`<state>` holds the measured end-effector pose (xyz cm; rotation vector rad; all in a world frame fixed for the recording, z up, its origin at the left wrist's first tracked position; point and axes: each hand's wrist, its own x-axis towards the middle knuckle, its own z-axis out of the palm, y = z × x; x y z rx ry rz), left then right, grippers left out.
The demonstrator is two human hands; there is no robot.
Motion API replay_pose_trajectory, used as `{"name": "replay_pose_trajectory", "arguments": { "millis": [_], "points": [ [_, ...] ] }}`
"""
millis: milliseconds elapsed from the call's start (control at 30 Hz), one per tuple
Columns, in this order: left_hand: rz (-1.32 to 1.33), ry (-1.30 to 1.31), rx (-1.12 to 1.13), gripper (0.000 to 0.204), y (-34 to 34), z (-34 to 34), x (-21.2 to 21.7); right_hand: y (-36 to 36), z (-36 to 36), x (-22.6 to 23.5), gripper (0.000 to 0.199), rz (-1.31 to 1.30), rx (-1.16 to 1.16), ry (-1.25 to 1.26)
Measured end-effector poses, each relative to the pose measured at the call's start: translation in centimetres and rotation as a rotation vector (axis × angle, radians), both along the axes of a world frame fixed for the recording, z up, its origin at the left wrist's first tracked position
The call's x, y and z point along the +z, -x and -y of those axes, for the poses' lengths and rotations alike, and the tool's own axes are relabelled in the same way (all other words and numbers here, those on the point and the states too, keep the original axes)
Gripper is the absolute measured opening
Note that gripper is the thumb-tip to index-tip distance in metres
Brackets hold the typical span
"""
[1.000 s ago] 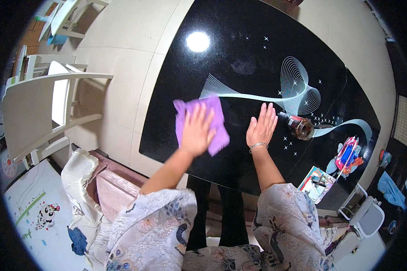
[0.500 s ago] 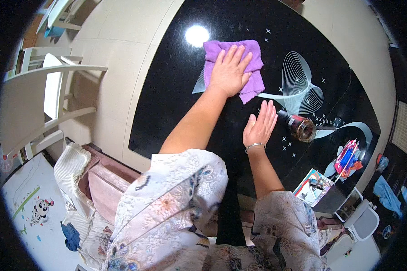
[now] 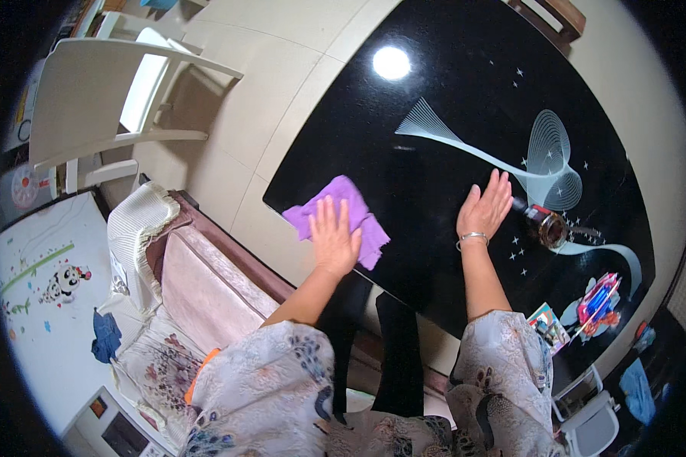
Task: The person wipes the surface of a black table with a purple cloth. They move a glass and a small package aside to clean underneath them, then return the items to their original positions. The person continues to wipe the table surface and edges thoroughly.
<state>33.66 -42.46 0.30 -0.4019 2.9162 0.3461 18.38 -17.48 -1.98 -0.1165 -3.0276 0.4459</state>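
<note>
Cloth [image 3: 370,233] nearer now, under left fingers [image 3: 329,215].

1. A jar [image 3: 550,228] sits on the tabletop [image 3: 427,221].
2. The right grip [image 3: 485,207] is just left of the jar.
3. The cloth [image 3: 370,233] lies under the left grip [image 3: 334,245], well left of the jar.
4. Pens [image 3: 601,295] lie at the jar's near right.

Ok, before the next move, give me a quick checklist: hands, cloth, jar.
1. Left hand on the purple cloth: ok, spread over it.
2. Purple cloth fully on the black table: cannot tell, it lies right by the near edge.
3. Right hand clear of the cloth: ok.
4. Right hand well clear of the glass jar: not ok, the jar is close beside its fingers.
5. Colourful pile clear of both hands: ok.
</note>
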Motion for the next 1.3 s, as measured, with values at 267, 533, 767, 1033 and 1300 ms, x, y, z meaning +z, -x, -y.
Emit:
{"name": "replay_pose_trajectory", "arguments": {
  "millis": [267,533,767,1033,1300],
  "points": [
    [-0.316,-0.118,-0.188,0.069,13.9,1.2,-1.5,-0.2,0.0,-0.9,0.060,-0.095,0.046,-0.108],
    [-0.143,-0.131,0.134,0.070,0.8,7.8,-0.7,0.1,-1.4,-0.6,0.065,-0.047,0.105,-0.112],
    [-0.244,-0.077,0.324,0.064,3.7,12.6,-0.8,5.1,8.8,-0.7,0.062,-0.081,0.140,-0.053],
    [-0.356,-0.280,0.377,0.052,3.1,14.2,-1.6,6.9,11.5,-0.7,0.063,-0.024,-0.034,-0.257],
    [-0.042,-0.862,0.627,0.041,5.1,18.0,-0.4,6.7,12.4,0.0,0.071,0.043,-0.039,-0.283]
  ]
}}
